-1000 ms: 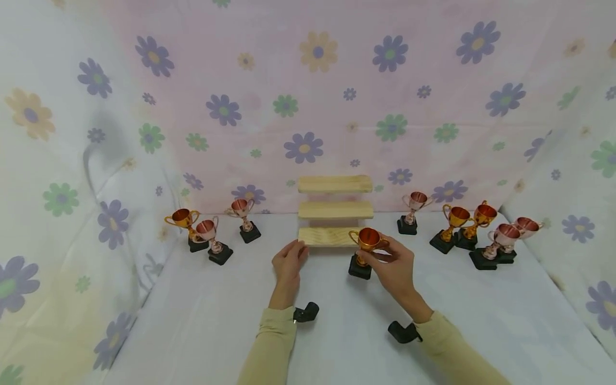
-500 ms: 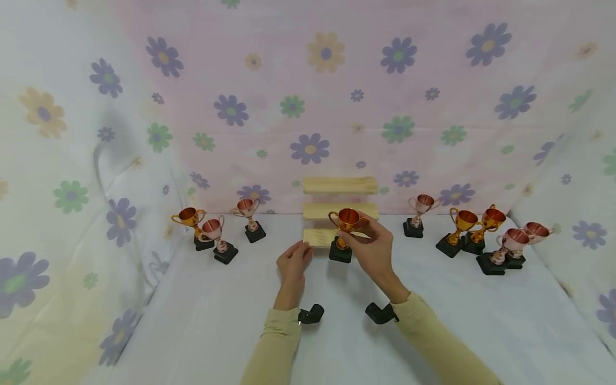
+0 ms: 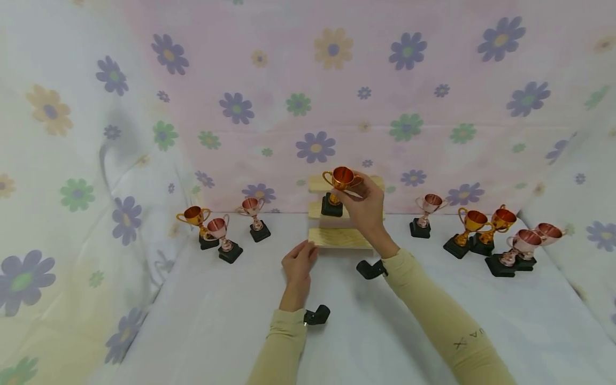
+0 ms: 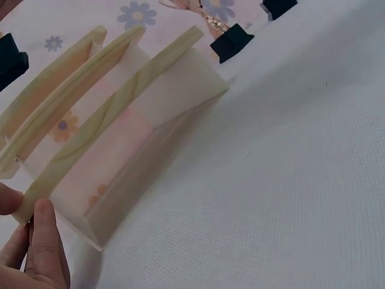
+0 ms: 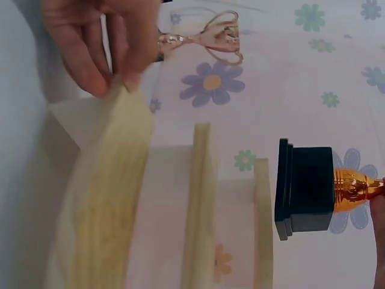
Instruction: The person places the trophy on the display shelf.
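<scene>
At the rack (image 3: 340, 238), hands (image 3: 297, 263) (image 3: 367, 207) pinch it (left) and a gold trophy (image 3: 342, 181) (right); right sleeve (image 3: 445, 318) shows "X".

The held cup (image 3: 343, 178) looks glossy metallic, the shelf boards (image 3: 340, 238) grained wood.

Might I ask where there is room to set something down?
The cloth is bare between the left three trophies and left sleeve, and in front of the four bunched trophies. The lowest step is bare right of the left hand. It is crowded among those four, and around the upper steps, where the right hand holds a gold trophy.
</scene>
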`<state>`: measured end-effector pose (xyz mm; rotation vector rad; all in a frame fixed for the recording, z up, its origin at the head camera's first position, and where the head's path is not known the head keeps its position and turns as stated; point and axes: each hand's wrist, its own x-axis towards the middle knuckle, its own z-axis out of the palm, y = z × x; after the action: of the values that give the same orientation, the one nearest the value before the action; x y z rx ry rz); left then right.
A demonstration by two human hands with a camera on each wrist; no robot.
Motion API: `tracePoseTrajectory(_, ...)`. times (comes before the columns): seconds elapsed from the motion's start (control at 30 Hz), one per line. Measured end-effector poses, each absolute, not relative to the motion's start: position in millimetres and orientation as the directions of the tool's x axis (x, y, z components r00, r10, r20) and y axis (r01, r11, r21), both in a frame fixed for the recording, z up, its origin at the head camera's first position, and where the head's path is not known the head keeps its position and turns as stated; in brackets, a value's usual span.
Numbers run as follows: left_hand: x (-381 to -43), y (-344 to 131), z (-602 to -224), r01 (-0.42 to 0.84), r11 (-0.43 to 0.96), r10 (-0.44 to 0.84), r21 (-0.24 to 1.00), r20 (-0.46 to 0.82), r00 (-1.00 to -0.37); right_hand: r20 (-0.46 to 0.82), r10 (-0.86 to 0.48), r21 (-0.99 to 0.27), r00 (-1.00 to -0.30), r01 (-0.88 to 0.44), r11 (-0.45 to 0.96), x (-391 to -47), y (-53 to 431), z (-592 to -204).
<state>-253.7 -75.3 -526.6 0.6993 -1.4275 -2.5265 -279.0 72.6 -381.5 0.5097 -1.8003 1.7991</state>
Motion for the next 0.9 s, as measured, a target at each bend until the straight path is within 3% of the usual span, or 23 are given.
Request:
tracePoseTrajectory(0.27,-253.9,-75.5,-527.1,-0.090,-0.527,-0.369,0.845,-0.324,-0.871,0.627,-0.020,-0.779,-0.779,-0.627,0.011,-324.3,71.9,-365.1)
tracePoseTrajectory(0.43,-252.9,-73.7,-528.2,-0.097,-0.513,-0.359,0.853,-0.316,-0.878,0.589,-0.077,-0.800,-0.805,-0.594,0.084,-346.0,69.7,-355.0)
tracePoseTrajectory(0.7,-253.8,-73.7,-526.8,-0.087,-0.514,-0.371,0.853,-0.313,-0.875,0.507,-0.174,-0.826,-0.844,-0.534,0.180,-362.6,59.3,-336.5)
tracePoseTrajectory(0.9,-253.5,-74.6,-526.5,-0.081,-0.511,-0.382,0.855,-0.310,-0.870,0.497,-0.173,-0.832,-0.850,-0.524,0.184,-376.8,54.6,-343.6)
